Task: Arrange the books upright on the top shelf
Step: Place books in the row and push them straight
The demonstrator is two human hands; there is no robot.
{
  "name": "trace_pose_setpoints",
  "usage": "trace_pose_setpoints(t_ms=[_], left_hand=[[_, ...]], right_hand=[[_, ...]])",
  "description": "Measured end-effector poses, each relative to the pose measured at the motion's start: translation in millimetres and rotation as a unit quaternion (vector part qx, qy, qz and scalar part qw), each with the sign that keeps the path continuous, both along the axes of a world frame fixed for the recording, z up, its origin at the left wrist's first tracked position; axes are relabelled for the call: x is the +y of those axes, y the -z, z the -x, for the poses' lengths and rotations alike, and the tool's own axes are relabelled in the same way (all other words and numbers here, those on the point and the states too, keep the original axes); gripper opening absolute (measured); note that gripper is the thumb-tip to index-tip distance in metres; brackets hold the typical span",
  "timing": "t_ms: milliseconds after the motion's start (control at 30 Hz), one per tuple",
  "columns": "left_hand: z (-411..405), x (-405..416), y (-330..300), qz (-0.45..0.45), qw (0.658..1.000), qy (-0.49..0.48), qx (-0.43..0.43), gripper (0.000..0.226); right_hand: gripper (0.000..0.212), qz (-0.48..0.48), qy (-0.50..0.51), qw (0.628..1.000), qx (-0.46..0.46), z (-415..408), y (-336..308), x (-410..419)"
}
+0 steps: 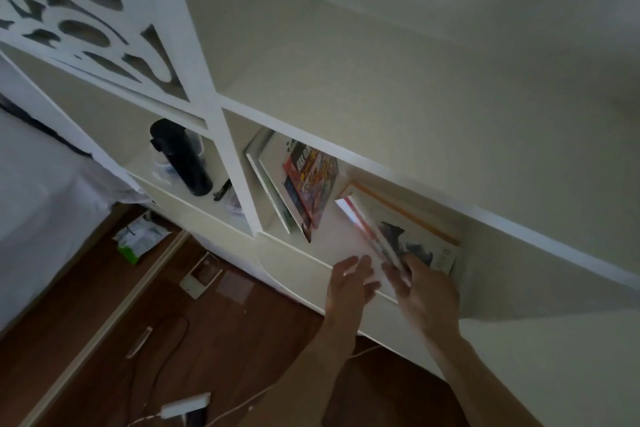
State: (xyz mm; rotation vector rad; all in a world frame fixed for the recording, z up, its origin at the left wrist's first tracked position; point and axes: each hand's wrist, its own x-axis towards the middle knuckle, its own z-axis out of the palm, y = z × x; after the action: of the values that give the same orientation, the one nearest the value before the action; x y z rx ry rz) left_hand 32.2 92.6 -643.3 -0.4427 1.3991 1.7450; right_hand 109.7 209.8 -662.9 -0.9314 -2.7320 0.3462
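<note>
Right hand (424, 291): fingers wrapped around the lower end of a thin pink-edged book (372, 232), raised on edge.
Left hand (351, 282): released, fingers spread, just beside that book, holding nothing.
Flat book (422, 236): lying on the shelf (332, 229) under the right hand.
Leaning books (294, 184): tilted against the left divider.
Black bottle (181, 158): neighbouring compartment, left.
</note>
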Motion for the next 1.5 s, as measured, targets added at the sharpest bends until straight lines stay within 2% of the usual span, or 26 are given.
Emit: trace_pose_setpoints(t_ms=[67,167,200,300,367,467,533,600,667,700,767,833,900,967,1033,1133,1200,1267,1300,1433,1500], left_hand=[[-1.1,6.5,-6.5,-0.032,0.999,0.015,0.004,0.032],[-4.2,9.0,-2.4,-0.037,0.999,-0.020,0.024,0.031],[-4.7,8.1,-1.1,-0.049,0.998,-0.031,0.019,0.028],[-7.1,6.2,7.6,-0.058,0.996,-0.070,0.024,0.018],[-8.1,5.2,13.6,-0.058,0.994,-0.082,0.036,0.022],[-7.8,2.6,15.4,-0.057,0.994,-0.075,0.046,0.024],[-7.4,1.2,13.7,-0.061,0.994,-0.075,0.040,0.024],[-7.5,0.4,9.7,-0.054,0.995,-0.071,0.033,0.019],[-8.4,-2.0,3.3,-0.030,0.998,-0.059,0.022,0.031],[-9.6,-3.4,2.7,-0.024,0.998,-0.050,0.028,0.032],[-14.0,-6.1,4.0,-0.004,0.996,-0.026,0.089,0.018],[-17.1,-8.6,8.6,0.047,0.978,0.011,0.201,0.019],[-17.9,-12.0,9.6,0.085,0.944,0.061,0.313,0.019],[-16.9,-14.5,9.8,0.091,0.912,0.089,0.389,0.023],[-12.4,-17.4,5.6,0.077,0.903,0.073,0.416,0.028],[6.5,-20.9,0.4,0.154,0.889,-0.072,0.425,0.043],[29.4,-22.2,-6.3,0.213,0.884,-0.151,0.388,0.070],[55.2,-20.0,-18.4,0.238,0.879,-0.158,0.381,0.090],[67.5,-17.1,-24.6,0.241,0.877,-0.151,0.387,0.087],[105.3,-10.5,-26.6,0.236,0.882,-0.124,0.389,0.038],[102.8,-15.3,-24.1,0.213,0.883,-0.082,0.410,0.039]], right_hand=[[0.043,0.037,-0.053,0.997,0.042,-2.3,2.2,-2.4],[0.053,0.003,-0.117,0.989,0.094,-7.1,3.2,-2.7],[0.053,0.030,-0.093,0.991,0.093,-5.4,-4.0,-0.4],[0.030,0.149,0.018,0.983,0.104,-5.7,-9.6,7.9],[0.023,0.177,0.046,0.976,0.121,-9.8,-11.3,10.6],[0.017,0.216,0.051,0.971,0.090,-8.2,-16.1,4.8],[0.031,0.191,0.008,0.979,0.068,-7.4,-16.4,-0.4],[0.052,0.114,-0.067,0.991,-0.013,-7.1,-14.1,-5.8],[0.062,0.023,-0.135,0.986,-0.097,-7.9,-4.0,-14.1],[0.065,0.001,-0.146,0.981,-0.125,-7.7,-2.1,-16.9],[0.067,-0.017,-0.146,0.978,-0.150,-8.3,-4.4,-23.0],[0.076,-0.046,-0.125,0.981,-0.143,-8.1,-11.8,-31.2],[0.081,-0.061,-0.099,0.985,-0.127,-5.3,-17.1,-37.7],[0.069,-0.068,-0.081,0.990,-0.094,-1.9,-15.2,-37.0],[0.045,-0.076,-0.064,0.994,-0.050,2.0,-14.3,-33.9],[0.022,-0.067,-0.023,0.997,-0.011,8.3,-22.7,-28.2],[0.025,-0.052,-0.007,0.999,0.007,9.2,-28.3,-26.6],[0.041,-0.036,-0.005,0.999,0.038,5.6,-29.8,-26.8],[0.043,-0.015,-0.005,0.998,0.054,4.5,-31.6,-28.7],[0.047,0.072,0.002,0.991,0.114,8.7,-35.4,-34.5],[0.055,0.091,0.004,0.987,0.131,16.3,-37.8,-37.3]])
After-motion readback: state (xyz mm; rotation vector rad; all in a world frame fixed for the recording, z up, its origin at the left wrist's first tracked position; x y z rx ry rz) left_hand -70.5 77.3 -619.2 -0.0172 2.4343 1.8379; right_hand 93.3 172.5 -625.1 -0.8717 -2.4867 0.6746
